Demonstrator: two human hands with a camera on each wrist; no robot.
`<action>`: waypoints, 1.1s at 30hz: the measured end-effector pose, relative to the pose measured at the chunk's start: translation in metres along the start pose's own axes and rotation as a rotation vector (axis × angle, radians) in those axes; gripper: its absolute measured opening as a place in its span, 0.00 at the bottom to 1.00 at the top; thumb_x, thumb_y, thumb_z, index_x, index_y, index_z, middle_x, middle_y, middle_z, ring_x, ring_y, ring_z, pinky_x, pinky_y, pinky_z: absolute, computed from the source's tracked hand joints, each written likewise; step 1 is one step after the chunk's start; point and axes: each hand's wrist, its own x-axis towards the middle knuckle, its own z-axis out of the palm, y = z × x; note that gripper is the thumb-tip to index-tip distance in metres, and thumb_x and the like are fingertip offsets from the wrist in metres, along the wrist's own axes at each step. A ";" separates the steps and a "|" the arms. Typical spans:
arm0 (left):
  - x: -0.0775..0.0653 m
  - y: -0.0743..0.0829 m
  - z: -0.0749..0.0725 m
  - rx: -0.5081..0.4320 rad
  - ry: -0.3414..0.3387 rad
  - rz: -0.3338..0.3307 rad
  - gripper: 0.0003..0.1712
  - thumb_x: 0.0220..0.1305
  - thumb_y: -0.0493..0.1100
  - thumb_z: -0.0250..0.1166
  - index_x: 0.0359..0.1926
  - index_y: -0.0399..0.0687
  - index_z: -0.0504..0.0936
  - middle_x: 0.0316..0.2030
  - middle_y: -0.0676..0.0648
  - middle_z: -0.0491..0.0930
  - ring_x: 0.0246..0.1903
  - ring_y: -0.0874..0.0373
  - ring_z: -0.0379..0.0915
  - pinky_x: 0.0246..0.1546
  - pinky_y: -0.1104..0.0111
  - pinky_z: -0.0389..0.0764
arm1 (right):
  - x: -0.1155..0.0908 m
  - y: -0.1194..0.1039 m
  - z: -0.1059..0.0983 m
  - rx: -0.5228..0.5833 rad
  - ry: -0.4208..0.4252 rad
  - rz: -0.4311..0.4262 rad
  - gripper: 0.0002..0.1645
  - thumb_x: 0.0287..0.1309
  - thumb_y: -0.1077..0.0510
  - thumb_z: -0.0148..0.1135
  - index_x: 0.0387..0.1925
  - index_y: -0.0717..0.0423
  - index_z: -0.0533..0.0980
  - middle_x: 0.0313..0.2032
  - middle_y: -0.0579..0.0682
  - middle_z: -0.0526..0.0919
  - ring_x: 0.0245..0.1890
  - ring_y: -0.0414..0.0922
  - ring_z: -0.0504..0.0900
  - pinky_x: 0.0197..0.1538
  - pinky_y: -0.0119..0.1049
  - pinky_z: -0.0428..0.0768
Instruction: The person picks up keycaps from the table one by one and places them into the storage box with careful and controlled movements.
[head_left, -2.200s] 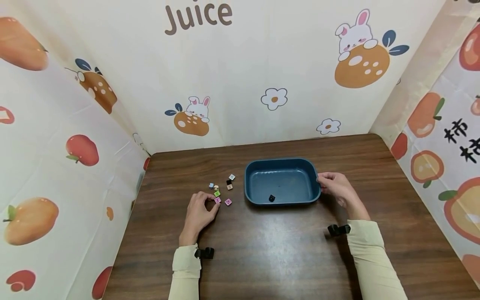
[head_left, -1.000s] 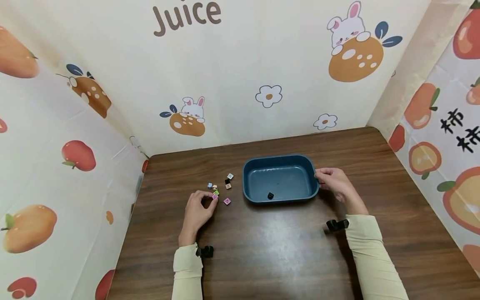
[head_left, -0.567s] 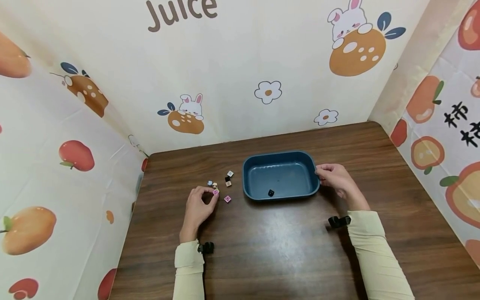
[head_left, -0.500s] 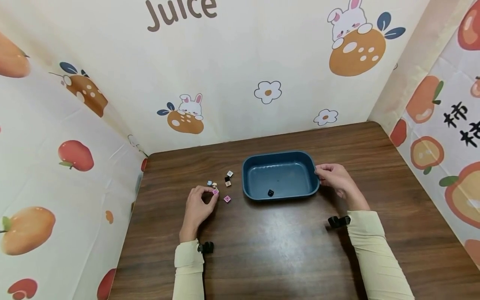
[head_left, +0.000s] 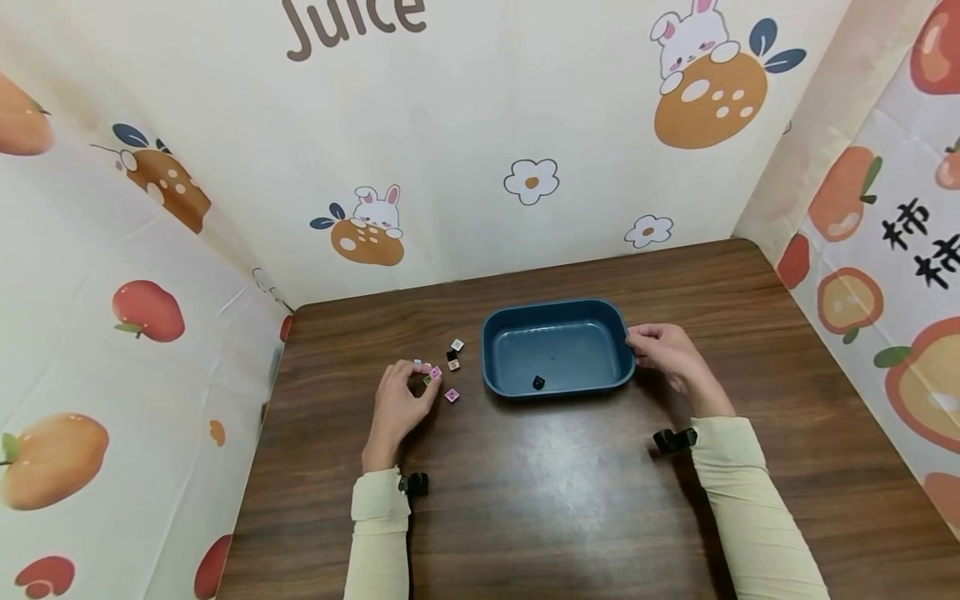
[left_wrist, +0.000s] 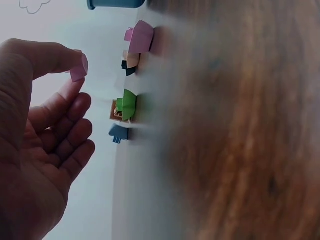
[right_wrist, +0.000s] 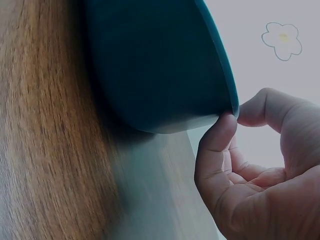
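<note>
With thumb and index finger, my left hand (head_left: 399, 406) pinches a small pink block (left_wrist: 79, 68); in the left wrist view it is raised off the table. Its other fingers are loosely curled. Close by lie a green block (left_wrist: 128, 105) and a blue block (left_wrist: 119, 132), each with a small projection. A second pink block (head_left: 452, 395) rests on the table to the right of this hand. My right hand (head_left: 672, 354) grips the right-end rim of a dark blue rectangular tray (right_wrist: 165, 65) between thumb and index finger. One black block (head_left: 538, 382) lies inside the tray.
Between the left hand and the tray sit a white block (head_left: 457, 344), a black block (head_left: 452, 355) and a beige block (head_left: 453, 365). The wooden table (head_left: 555, 500) ends at a printed curtain (head_left: 450, 225) behind and at both sides.
My left hand has moved slightly away from me with the pink block, lifting it from beside the green block. The right hand keeps its hold on the tray. The head view has shifted slightly.
</note>
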 end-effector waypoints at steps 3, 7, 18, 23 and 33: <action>0.002 0.003 0.002 -0.002 -0.010 -0.001 0.12 0.65 0.49 0.75 0.43 0.48 0.89 0.45 0.46 0.86 0.48 0.48 0.77 0.54 0.54 0.76 | 0.000 -0.001 -0.001 -0.005 0.006 -0.008 0.29 0.78 0.54 0.56 0.66 0.74 0.73 0.47 0.47 0.82 0.35 0.31 0.82 0.44 0.27 0.86; 0.000 0.003 0.003 -0.014 -0.022 -0.005 0.12 0.65 0.49 0.75 0.43 0.48 0.89 0.45 0.46 0.86 0.48 0.47 0.76 0.54 0.54 0.76 | 0.001 -0.001 0.000 -0.007 0.008 -0.011 0.29 0.77 0.54 0.56 0.66 0.75 0.73 0.47 0.49 0.82 0.36 0.31 0.82 0.44 0.26 0.86; -0.001 0.005 0.004 -0.013 -0.029 0.000 0.11 0.66 0.50 0.74 0.43 0.48 0.88 0.45 0.46 0.86 0.48 0.48 0.76 0.55 0.54 0.75 | 0.000 0.000 0.001 -0.014 0.014 -0.008 0.28 0.78 0.54 0.55 0.66 0.74 0.73 0.51 0.54 0.82 0.36 0.31 0.81 0.44 0.26 0.86; 0.000 0.008 0.003 -0.015 -0.033 -0.002 0.11 0.66 0.49 0.74 0.42 0.49 0.88 0.45 0.46 0.85 0.48 0.48 0.76 0.55 0.53 0.75 | 0.000 0.001 0.000 -0.001 0.022 -0.006 0.28 0.78 0.55 0.56 0.66 0.74 0.73 0.48 0.49 0.83 0.36 0.30 0.81 0.43 0.26 0.86; 0.001 0.014 0.003 -0.018 -0.033 -0.002 0.10 0.66 0.51 0.74 0.42 0.51 0.89 0.46 0.48 0.85 0.49 0.50 0.76 0.56 0.53 0.77 | -0.001 0.002 -0.001 0.019 0.007 -0.009 0.29 0.77 0.55 0.57 0.67 0.75 0.72 0.54 0.55 0.82 0.36 0.29 0.81 0.43 0.25 0.86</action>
